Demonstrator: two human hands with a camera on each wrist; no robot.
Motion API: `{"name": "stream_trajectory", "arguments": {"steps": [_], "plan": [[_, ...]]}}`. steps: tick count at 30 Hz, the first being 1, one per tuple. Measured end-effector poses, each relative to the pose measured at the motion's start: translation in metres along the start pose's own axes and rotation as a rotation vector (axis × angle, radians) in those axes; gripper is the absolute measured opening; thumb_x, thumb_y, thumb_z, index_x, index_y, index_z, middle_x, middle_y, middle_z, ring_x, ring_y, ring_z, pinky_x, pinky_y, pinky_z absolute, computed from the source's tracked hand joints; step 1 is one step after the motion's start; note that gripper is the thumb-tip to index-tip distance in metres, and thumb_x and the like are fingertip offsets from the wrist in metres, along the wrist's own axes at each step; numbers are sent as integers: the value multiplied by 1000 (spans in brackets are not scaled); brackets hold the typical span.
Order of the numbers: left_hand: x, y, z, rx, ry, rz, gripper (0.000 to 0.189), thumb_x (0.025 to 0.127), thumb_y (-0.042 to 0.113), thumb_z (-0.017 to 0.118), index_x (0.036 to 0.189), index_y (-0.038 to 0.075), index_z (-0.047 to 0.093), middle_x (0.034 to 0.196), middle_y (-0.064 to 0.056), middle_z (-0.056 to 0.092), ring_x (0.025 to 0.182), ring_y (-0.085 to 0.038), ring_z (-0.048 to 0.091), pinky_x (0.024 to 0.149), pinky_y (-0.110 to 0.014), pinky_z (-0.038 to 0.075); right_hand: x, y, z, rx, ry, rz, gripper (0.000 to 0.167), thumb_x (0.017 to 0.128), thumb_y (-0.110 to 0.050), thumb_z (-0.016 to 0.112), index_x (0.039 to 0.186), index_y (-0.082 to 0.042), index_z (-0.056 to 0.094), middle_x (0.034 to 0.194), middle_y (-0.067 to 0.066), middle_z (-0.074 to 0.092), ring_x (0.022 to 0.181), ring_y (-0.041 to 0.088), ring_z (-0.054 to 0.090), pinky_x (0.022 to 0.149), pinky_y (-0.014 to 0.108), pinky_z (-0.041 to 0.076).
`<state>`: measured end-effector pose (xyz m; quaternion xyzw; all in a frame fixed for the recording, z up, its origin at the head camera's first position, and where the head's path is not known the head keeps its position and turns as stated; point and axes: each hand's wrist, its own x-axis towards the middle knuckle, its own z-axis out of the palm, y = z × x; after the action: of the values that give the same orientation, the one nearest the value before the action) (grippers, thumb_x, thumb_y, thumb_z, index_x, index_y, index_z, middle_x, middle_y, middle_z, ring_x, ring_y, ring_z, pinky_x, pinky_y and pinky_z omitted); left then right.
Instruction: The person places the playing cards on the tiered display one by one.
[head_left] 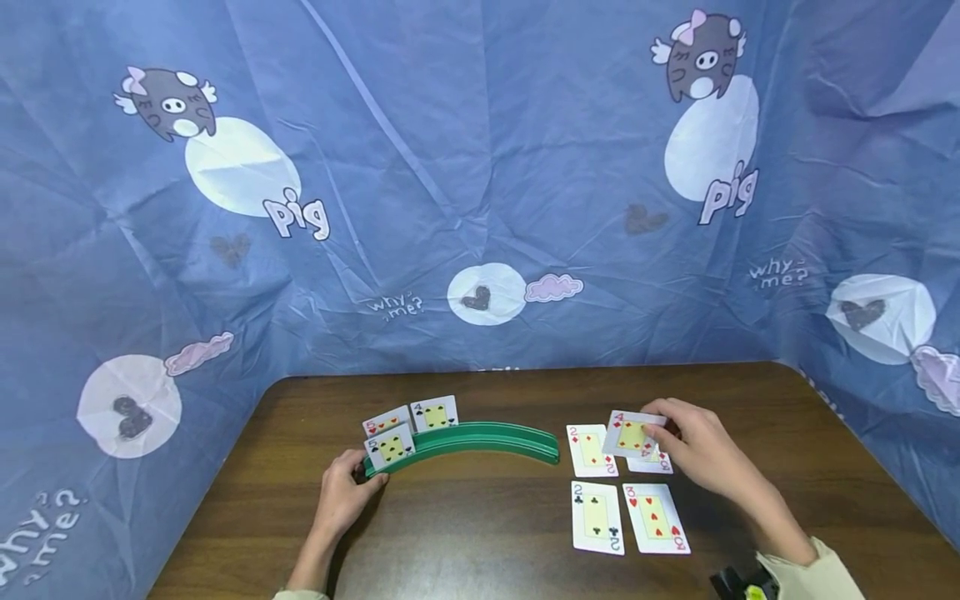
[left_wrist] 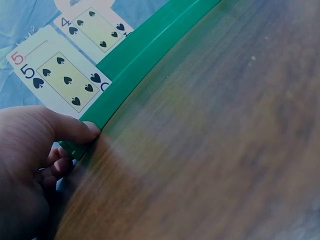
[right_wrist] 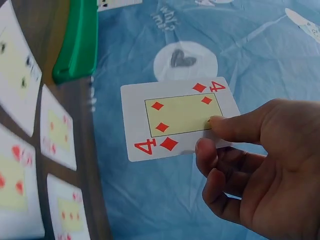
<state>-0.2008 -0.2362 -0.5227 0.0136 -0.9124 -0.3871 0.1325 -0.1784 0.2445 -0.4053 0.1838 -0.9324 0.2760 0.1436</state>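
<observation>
The right grip (head_left: 708, 446) pinches the four of diamonds (head_left: 626, 433) above the counter (head_left: 465, 517); leftward lies the green rack (head_left: 487, 436) (its long axis goes sideways), whose left end the left grip (head_left: 343, 492) holds.

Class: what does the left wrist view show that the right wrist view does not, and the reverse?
Left wrist only: the left hand gripping one end of a green curved plastic holder, and a readable white rectangular five of spades card.

Right wrist only: the right hand pinching a white rectangular four of diamonds card, and four white rectangular cards lying face up on a brown wooden table.

Both: parts of the holder, the table and a blue printed sheet behind.
</observation>
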Motion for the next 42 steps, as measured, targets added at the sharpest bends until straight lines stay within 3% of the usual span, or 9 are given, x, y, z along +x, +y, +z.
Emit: {"name": "stream_trajectory", "arguments": {"steps": [13,20,32,42], "plan": [[-1,-1,1,-1,32,55,21,71,3,82,89,1,71,81,-6,59,79,-16,46,70,-27,35,48,-30,29,173,-49,-2,11,93,-4,65,103,-7,70,84,3,64,69,8,51,60,22,43],[-1,-1,1,6,20,43,23,72,4,82,91,0,71,82,-6,59,80,-16,46,71,-27,35,69,-48,46,212,-72,-16,12,94,-9,65,105,-6,71,81,3,64,70,10,51,63,23,44],[-1,0,0,-6,15,24,23,72,4,82,91,0,71,81,-7,59,80,-16,45,72,-27,34,91,-70,72,259,-96,-64,13,95,-10,64,106,-6,71,88,6,66,75,13,53,68,26,44],[-1,-1,0,1,15,31,23,72,4,82,92,0,71,82,-7,59,81,-16,47,72,-28,35,105,-93,100,260,-74,-100,15,96,-10,63,107,-7,72,102,10,71,86,18,59,80,34,48]]}}
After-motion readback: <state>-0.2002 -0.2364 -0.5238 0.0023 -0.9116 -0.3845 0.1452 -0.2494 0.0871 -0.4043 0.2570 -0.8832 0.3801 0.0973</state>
